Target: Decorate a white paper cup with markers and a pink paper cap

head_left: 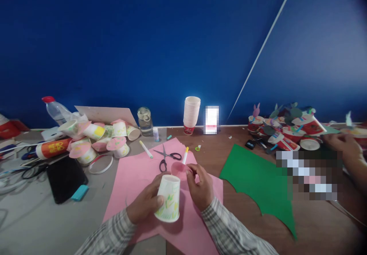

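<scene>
Head-worn view, facing forward and down, close over the desk [210, 161]

Scissors [164, 156] obstruct beyond the cup [169, 198]; leftward, pink paper [129, 178] lies free.

On the table [241, 142], a paper sheet [129, 178] lies in the middle, with a second sheet [255, 180] to its right. Above the first are a paper cup [169, 199] and, just behind it, a paper disc [178, 168]. Scissors [164, 156] lie farther back, a marker [186, 155] to their right. Stacked cups [191, 113] stand near the wall [129, 41], right of a bottle [146, 124]; other cups [95, 131] cluster left, behind a flat device [65, 177].
</scene>
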The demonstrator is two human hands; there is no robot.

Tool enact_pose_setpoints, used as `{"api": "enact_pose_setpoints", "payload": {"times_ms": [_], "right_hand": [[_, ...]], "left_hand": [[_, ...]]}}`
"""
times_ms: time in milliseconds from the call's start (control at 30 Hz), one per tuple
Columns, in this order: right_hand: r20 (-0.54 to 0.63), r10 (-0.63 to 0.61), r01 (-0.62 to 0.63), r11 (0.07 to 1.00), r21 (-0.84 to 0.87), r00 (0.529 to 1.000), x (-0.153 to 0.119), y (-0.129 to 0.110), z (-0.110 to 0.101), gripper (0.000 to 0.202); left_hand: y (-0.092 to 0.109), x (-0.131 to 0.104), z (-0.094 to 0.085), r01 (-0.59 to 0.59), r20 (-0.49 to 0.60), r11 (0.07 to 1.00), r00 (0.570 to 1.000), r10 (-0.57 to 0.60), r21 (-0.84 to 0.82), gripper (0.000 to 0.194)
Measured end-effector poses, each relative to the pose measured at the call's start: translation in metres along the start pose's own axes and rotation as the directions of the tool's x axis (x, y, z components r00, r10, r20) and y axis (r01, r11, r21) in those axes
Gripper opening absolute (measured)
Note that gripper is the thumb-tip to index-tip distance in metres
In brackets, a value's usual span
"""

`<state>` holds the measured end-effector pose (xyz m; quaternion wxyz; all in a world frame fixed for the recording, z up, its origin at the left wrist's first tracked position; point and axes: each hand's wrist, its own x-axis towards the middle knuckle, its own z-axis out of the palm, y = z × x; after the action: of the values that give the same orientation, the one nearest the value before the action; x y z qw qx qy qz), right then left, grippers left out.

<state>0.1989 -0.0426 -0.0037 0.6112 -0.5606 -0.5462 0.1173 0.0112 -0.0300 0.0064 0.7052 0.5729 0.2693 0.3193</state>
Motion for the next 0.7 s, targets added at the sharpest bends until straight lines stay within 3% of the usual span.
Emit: {"api": "enact_pose_setpoints", "payload": {"times_ms": [67,167,300,433,567,700], "right_hand": [[0.007,-0.126,0.126,0.990,-0.057,0.992,-0.002,-0.004,-0.002,0.014],[0.062,-0.322,0.328,0.937,-0.123,0.945,-0.006,-0.007,-0.002,0.017],[0.138,-0.429,0.441,0.894,-0.080,0.893,-0.007,-0.005,-0.003,0.030],[0.214,-0.489,0.502,0.865,-0.008,0.846,-0.007,-0.004,-0.005,0.038],[0.243,-0.466,0.474,0.880,0.027,0.851,-0.008,-0.007,-0.006,0.041],[0.307,-0.455,0.458,0.886,0.069,0.836,-0.008,-0.009,-0.006,0.044]], "left_hand": [[-0.001,0.002,0.001,-0.002,-0.014,1.000,1.000,0.003,0.026,0.061],[-0.001,0.005,0.003,-0.017,-0.009,0.998,1.000,0.018,0.058,0.061],[-0.002,0.007,0.004,-0.024,-0.033,0.996,0.999,0.027,0.082,0.066],[-0.006,0.007,0.003,-0.052,-0.070,0.994,0.996,0.059,0.099,0.071],[-0.014,0.006,0.000,-0.118,-0.154,0.948,0.973,0.170,0.297,0.074],[-0.015,0.005,-0.001,-0.119,-0.162,0.901,0.966,0.203,0.417,0.066]]}}
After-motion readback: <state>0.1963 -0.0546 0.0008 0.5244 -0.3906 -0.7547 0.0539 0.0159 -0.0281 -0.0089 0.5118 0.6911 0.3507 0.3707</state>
